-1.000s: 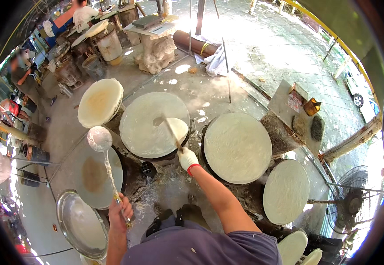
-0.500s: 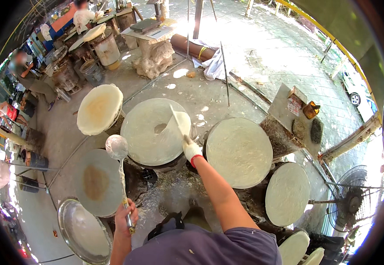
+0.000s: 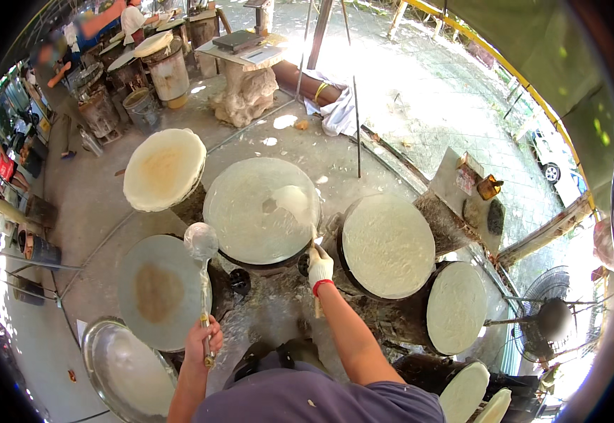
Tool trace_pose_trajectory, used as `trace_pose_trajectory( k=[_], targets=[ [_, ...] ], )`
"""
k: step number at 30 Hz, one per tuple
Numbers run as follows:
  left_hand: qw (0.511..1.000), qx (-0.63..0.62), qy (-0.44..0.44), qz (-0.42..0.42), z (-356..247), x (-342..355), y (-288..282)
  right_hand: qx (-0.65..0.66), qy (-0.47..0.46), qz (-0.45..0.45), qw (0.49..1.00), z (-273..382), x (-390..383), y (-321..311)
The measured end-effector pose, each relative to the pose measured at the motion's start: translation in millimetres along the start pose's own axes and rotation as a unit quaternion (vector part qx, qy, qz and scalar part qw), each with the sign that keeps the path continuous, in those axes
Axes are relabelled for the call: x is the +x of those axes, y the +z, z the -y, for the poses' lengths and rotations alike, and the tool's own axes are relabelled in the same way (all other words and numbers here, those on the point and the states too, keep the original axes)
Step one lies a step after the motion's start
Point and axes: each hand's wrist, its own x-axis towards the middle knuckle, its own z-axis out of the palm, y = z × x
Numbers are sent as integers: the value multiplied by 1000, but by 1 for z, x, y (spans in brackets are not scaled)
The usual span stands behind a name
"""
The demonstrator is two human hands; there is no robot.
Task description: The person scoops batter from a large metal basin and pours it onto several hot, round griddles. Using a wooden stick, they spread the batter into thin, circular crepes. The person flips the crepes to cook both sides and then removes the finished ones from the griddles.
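My left hand (image 3: 203, 343) is closed around the handle of a long ladle (image 3: 202, 242), whose batter-coated bowl hangs above the gap between two griddles. On my right hand (image 3: 319, 264) is a white knit glove with a red cuff. It grips a thin pale batter spreader (image 3: 314, 233) at the near right rim of the middle round griddle (image 3: 243, 236). The spreader's blade shows almost edge-on, and its handle end sticks out below the glove. Thin pale batter covers this griddle, with a brighter wet patch (image 3: 294, 203) right of its centre.
Left stands a bare griddle (image 3: 159, 282) with a brown centre; below it, a wide metal basin (image 3: 120, 381) of batter. A browned round sheet (image 3: 164, 169) lies at far left. Coated griddles (image 3: 388, 247) curve along my right, near a fan (image 3: 554, 317). Two people work at the far left.
My right hand has swept the spreader down and toward me, to the griddle's near right rim. The folded-looking batter patch is now flatter. The ladle has shifted slightly right and down in view.
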Motion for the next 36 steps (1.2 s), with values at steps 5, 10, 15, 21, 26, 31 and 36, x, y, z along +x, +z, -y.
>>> trace_pose_trajectory(
  k=[5,10,15,21,26,31,36],
  targets=[
    [1000,-10,-14,9,2,9,8,-100,-18,157,982,11,31,14],
    [1000,-21,-11,1,16,18,22,-250,-47,67,965,32,46,1],
    [999,-34,-27,-30,35,25,39,-286,-97,265,916,53,89,9],
    [996,-42,-28,-68,57,24,46,-291,40,296,909,58,85,2],
    [992,47,-72,-87,53,46,59,-334,77,199,918,71,122,-2],
    [970,195,-31,-142,42,84,74,-280,189,339,878,100,59,-15],
    [892,407,26,-196,49,134,79,16,236,226,945,40,9,-91]
  ],
)
